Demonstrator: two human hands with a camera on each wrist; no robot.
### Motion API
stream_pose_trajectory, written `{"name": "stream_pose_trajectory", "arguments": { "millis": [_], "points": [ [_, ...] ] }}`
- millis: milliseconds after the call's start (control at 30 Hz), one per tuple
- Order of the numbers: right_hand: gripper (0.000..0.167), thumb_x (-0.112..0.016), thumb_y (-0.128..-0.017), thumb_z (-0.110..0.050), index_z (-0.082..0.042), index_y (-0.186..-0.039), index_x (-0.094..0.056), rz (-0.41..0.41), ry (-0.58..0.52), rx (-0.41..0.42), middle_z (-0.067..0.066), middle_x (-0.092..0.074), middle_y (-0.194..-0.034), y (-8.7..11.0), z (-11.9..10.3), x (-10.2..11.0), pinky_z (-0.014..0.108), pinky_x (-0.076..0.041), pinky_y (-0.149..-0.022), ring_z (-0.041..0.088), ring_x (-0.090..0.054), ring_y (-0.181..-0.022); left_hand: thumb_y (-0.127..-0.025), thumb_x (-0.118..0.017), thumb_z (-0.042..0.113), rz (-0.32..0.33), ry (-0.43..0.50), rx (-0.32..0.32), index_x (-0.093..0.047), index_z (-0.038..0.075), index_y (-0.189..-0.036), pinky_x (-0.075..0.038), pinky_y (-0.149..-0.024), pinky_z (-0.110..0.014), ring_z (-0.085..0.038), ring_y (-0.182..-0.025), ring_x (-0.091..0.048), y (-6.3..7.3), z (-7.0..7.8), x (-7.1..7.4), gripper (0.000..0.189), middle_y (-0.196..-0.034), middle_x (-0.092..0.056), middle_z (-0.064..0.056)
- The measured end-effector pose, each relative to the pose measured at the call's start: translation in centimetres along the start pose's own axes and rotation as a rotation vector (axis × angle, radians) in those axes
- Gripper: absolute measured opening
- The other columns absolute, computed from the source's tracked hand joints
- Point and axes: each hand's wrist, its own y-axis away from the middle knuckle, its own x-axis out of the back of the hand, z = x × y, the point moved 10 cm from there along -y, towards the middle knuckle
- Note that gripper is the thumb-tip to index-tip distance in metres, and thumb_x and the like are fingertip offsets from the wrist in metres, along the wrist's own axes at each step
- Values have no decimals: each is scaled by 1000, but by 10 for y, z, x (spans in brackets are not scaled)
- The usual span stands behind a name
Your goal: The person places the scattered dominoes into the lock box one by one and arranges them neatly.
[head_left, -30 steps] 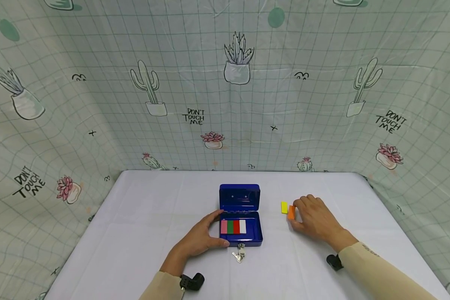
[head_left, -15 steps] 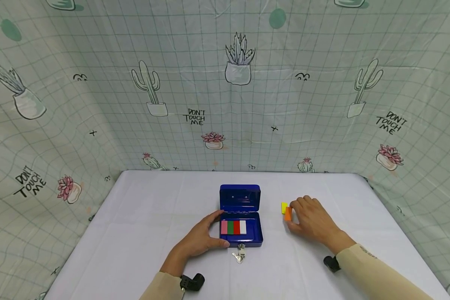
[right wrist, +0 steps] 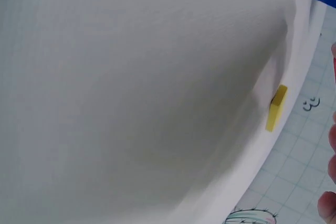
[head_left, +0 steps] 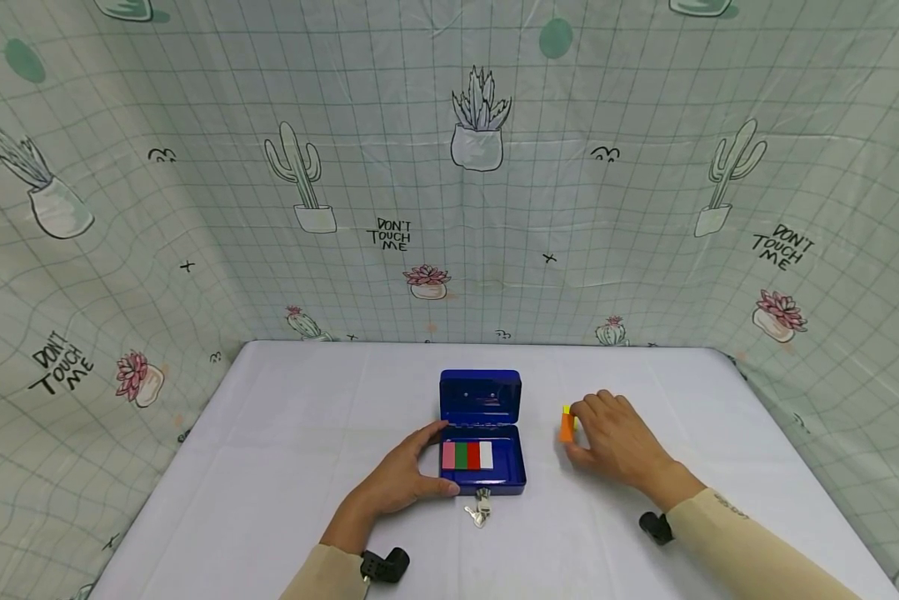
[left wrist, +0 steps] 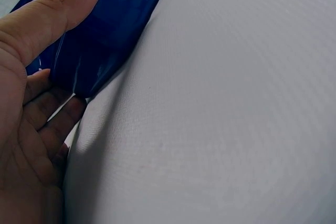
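A small blue metal cash box (head_left: 507, 460) lies on the table with its lid (head_left: 479, 393) raised. Inside stand pink (head_left: 449, 456), green (head_left: 461, 456), red (head_left: 474, 456) and white (head_left: 486, 456) blocks side by side. My left hand (head_left: 395, 477) grips the box's left end, thumb at the front and fingers toward the back. To the right of the box, my right hand (head_left: 616, 437) pinches an orange block (head_left: 566, 428) between thumb and fingers. Just behind it a yellow block (right wrist: 276, 108) lies on the table, mostly covered by the orange one in the head view.
Keys (head_left: 476, 515) hang from the lock at the front of the box. White cloth covers the table (head_left: 307, 417). Behind and at the sides hangs a gridded curtain (head_left: 509, 208) with cactus drawings.
The right hand has moved left with the orange block, which now passes in front of the yellow block. My left hand and the box stay where they were.
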Motion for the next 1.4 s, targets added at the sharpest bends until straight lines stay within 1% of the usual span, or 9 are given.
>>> {"name": "stream_pose_trajectory", "arguments": {
  "millis": [133,367,467,700,800,900,1067,1167,1400],
  "points": [
    [40,-83,-82,-37,-6,-100,-65,40,-4,23,5,-60,-88,-2,-6,6,32,-37,-69,21,-47,-79,-78,-94,40,0,-3,-3,-40,25,-163,-24,-124,-71,-40,-156,-33,1,2,0,102,-168,-41,-11],
    [40,-82,-84,-39,-8,-104,-67,-10,-38,0,3,-63,-92,-8,-13,6,33,-42,-73,21,-49,-83,-78,-94,40,-8,-5,-17,-40,24,-163,-24,-124,-70,-41,-156,-33,2,4,1,102,-167,-41,-12],
    [41,-82,-84,-40,-8,-104,-67,-9,-40,6,3,-64,-93,-10,-17,8,33,-42,-73,21,-50,-84,-78,-94,40,-7,-5,-18,-40,25,-163,-23,-125,-70,-41,-156,-33,2,4,1,102,-167,-41,-12],
    [39,-83,-81,-38,-7,-100,-68,82,-40,78,2,-62,-88,-17,-33,19,32,-43,-71,19,-48,-80,-78,-94,40,-7,3,-16,-40,25,-163,-23,-124,-71,-41,-156,-33,2,3,1,102,-167,-41,-12],
    [40,-84,-80,-38,-7,-99,-67,100,-45,98,2,-61,-87,-20,-41,20,32,-44,-70,19,-47,-79,-78,-94,41,-6,0,-14,-40,25,-163,-23,-124,-71,-41,-156,-33,2,3,1,102,-167,-41,-12],
    [42,-84,-81,-40,-7,-101,-68,79,-52,101,2,-62,-89,-24,-48,19,32,-45,-71,19,-49,-81,-78,-94,41,-5,-1,-14,-40,25,-163,-23,-125,-71,-40,-156,-33,2,3,1,102,-167,-41,-11],
    [45,-83,-84,-44,-8,-106,-69,17,-59,102,2,-65,-94,-29,-60,13,32,-47,-76,19,-51,-86,-78,-94,40,-5,-1,-17,-40,24,-163,-24,-124,-71,-41,-155,-34,2,4,1,102,-167,-41,-13],
    [45,-82,-85,-45,-9,-108,-70,-10,-67,103,1,-65,-95,-33,-67,9,33,-47,-77,19,-52,-88,-78,-94,40,-3,-1,-17,-40,24,-163,-24,-123,-72,-42,-155,-34,2,4,2,102,-167,-41,-13],
    [50,-80,-88,-49,-7,-115,-73,-82,-72,92,3,-67,-100,-39,-80,0,36,-50,-83,20,-53,-92,-78,-94,42,-2,-6,-5,-41,26,-163,-24,-124,-71,-42,-156,-33,0,1,1,102,-168,-40,-13]
  ]
}}
